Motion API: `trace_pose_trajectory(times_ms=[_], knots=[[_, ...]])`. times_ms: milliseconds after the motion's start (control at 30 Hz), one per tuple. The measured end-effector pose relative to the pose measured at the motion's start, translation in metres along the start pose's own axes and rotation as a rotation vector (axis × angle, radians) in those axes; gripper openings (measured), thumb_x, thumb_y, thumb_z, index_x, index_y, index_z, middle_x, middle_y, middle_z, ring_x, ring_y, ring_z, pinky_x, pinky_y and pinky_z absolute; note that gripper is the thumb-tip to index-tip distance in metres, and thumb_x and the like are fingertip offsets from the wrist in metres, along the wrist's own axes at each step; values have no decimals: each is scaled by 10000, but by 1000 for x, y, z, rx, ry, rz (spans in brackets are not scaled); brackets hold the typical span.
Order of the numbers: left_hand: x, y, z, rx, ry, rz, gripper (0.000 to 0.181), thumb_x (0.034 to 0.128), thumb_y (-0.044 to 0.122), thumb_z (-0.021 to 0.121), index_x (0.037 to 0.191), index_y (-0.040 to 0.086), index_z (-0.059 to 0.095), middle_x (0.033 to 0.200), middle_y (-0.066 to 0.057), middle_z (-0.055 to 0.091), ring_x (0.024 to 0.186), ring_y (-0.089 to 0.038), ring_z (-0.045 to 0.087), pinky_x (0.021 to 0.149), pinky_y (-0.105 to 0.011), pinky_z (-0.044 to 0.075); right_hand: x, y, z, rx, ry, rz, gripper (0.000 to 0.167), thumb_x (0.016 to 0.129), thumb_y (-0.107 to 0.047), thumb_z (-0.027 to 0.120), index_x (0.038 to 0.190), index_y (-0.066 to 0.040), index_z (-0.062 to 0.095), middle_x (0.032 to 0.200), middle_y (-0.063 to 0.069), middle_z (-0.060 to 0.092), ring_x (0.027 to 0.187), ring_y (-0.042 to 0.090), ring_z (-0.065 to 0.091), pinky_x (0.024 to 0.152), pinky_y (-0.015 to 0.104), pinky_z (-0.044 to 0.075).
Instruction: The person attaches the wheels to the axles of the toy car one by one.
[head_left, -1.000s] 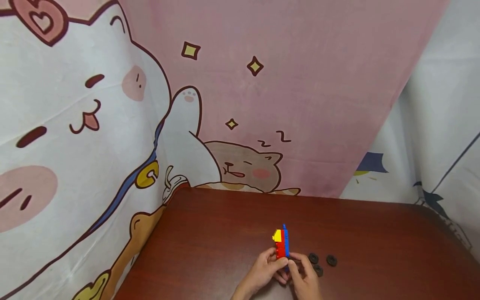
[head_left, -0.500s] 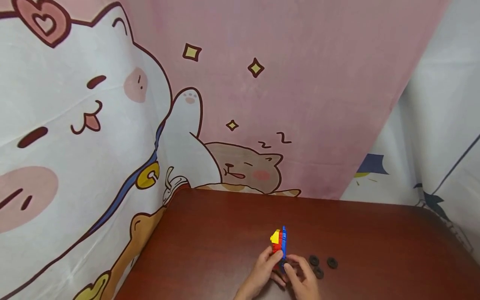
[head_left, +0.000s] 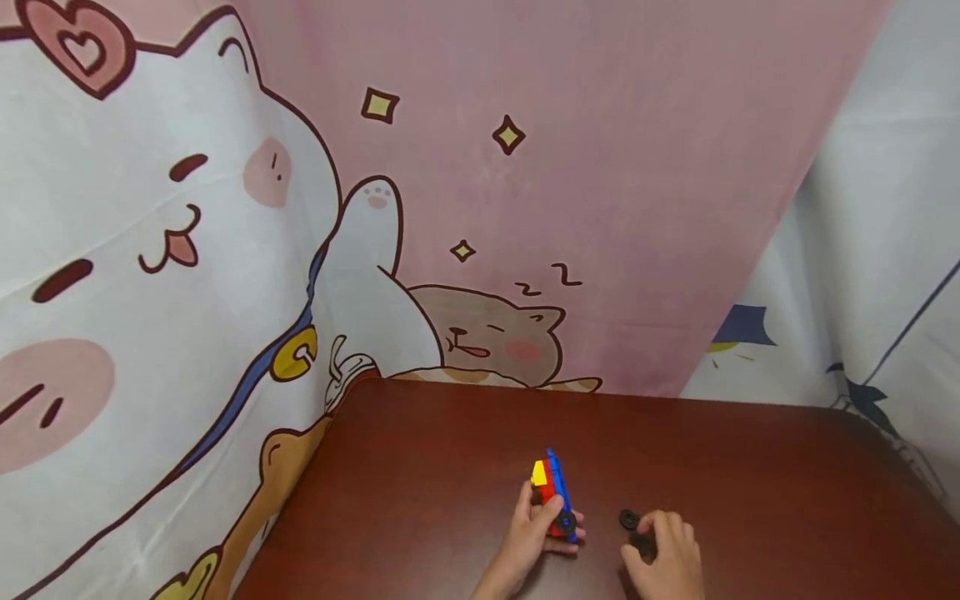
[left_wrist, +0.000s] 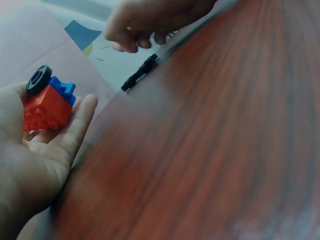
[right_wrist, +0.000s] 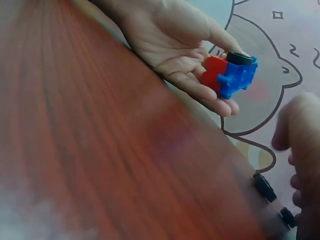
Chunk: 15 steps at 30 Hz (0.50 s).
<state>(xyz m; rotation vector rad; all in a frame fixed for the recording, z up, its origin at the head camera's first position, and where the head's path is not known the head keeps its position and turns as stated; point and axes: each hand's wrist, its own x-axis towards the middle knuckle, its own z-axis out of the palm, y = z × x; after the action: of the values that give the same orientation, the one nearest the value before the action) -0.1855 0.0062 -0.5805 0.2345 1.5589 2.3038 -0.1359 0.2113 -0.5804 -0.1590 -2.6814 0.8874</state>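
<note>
My left hand (head_left: 527, 531) grips a toy brick car (head_left: 557, 487) of red, blue and yellow pieces, tilted on its side above the table. A black wheel (left_wrist: 39, 80) sits on the car's side near the thumb. Over to the right, my right hand (head_left: 667, 552) hovers with bent fingers, thumb and index finger apart. Just by its fingertips lies a loose black wheel (head_left: 629, 519). Other dark wheels are partly hidden under that hand. In the right wrist view, black wheels (right_wrist: 265, 187) lie on the table below the fingers, and nothing shows in their grasp.
The dark red-brown wooden table (head_left: 420, 483) spans the foreground. Behind it hangs a pink cloth (head_left: 637, 167) printed with cartoon cats, and white cloth (head_left: 885, 208) hangs at the right side.
My right hand has left the car and moved right, over the loose wheels. The left hand has turned the car slightly, and a wheel now shows on its near side.
</note>
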Motion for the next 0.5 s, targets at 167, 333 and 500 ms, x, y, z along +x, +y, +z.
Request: trace_pose_trajectory(times_ms=[167,333,500], knots=[[1,3,-2,-9,-66,43,408,1017,241,576,1334,101,360,1098,-385,655,847,-258,753,716,-442,621,5,5,-5,-47,-201,71,263,784,-234,720,974,-138,565,1071,99,592,941,276,504,715,392,358],[-1,4,-2,6,-151,92,339,1009,167,570,1287,41,422,1152,-450,590,874,-213,752,745,-390,623,5,4,-4,-50,-200,79,246,796,-244,726,971,-150,581,1115,108,608,963,291,514,721,372,349],[-3,3,-2,23,-126,56,312,994,169,586,1238,67,419,1163,-357,647,926,-262,749,750,-322,621,3,4,-2,-55,-195,65,257,816,-265,740,989,-150,590,1095,77,625,937,259,514,720,365,345]])
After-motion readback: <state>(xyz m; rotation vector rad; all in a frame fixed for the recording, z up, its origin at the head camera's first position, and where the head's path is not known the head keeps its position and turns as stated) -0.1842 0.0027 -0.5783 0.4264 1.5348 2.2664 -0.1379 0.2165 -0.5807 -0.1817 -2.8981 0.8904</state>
